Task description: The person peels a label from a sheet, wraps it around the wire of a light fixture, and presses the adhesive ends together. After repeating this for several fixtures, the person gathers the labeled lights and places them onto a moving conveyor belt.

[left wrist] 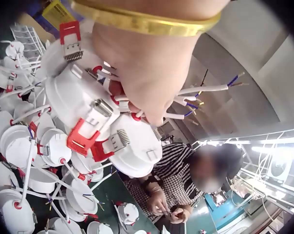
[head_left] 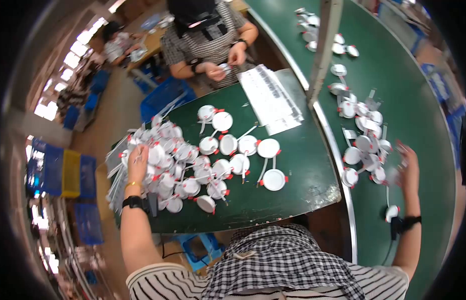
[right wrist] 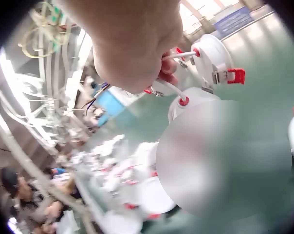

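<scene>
My left hand (head_left: 138, 162) is at the left end of the green table, over a heap of round white downlights (head_left: 165, 150) with red-tipped spring clips. In the left wrist view its fingers grip the white cables of several downlights (left wrist: 137, 146), whose bare wire ends stick out past the hand. Over the green belt on the right, my right hand (head_left: 408, 167) pinches white cables, and downlights (right wrist: 212, 58) hang from them in the right wrist view. Part of that view is blurred. Beside this hand lies a cluster of downlights (head_left: 365, 142) on the belt.
Across the table a person (head_left: 208, 45) in a checked apron handles a small part. White sheets (head_left: 270, 97) lie near that side. A metal post (head_left: 325, 50) stands at the belt's edge rail (head_left: 338, 170). A single downlight (head_left: 391, 213) lies near my right wrist.
</scene>
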`<move>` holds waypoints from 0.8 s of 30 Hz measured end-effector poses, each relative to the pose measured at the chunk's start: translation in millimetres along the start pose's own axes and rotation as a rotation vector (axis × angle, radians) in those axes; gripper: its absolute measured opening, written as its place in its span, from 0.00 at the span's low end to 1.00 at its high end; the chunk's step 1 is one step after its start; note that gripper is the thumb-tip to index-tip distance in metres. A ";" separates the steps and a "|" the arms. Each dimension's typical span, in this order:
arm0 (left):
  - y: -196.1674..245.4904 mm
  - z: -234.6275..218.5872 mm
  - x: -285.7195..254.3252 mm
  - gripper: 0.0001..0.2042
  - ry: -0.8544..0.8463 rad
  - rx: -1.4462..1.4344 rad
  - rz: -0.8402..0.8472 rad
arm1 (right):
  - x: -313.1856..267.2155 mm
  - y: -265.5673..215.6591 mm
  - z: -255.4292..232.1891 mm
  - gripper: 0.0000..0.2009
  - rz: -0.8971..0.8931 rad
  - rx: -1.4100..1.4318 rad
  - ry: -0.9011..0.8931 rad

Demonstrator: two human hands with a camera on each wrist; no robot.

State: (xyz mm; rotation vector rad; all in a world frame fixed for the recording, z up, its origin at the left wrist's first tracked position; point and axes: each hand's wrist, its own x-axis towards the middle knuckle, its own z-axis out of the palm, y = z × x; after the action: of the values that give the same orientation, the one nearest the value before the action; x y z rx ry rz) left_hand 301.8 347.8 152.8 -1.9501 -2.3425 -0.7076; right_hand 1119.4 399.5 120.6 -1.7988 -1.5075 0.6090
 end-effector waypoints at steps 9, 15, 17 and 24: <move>-73.3 36.2 8.5 0.16 -0.340 0.108 0.057 | -73.8 -279.3 367.5 0.19 -0.660 0.352 -0.679; -34.1 -11.1 0.8 0.23 -0.578 0.300 0.341 | -98.6 -338.4 426.5 0.21 -0.725 0.543 -0.771; 3.3 -43.6 0.5 0.22 -0.675 0.227 0.202 | -98.3 -337.3 418.3 0.24 -0.713 0.576 -0.734; 74.2 -5.0 34.4 0.06 -0.137 -0.235 0.072 | -80.0 -188.2 262.2 0.13 -0.318 0.462 -0.285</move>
State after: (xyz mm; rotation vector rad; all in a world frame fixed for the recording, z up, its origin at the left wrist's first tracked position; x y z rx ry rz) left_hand 362.2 387.0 191.9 -2.2328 -2.3425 -0.9099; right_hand 788.5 391.9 88.7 -1.1314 -1.6290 0.9872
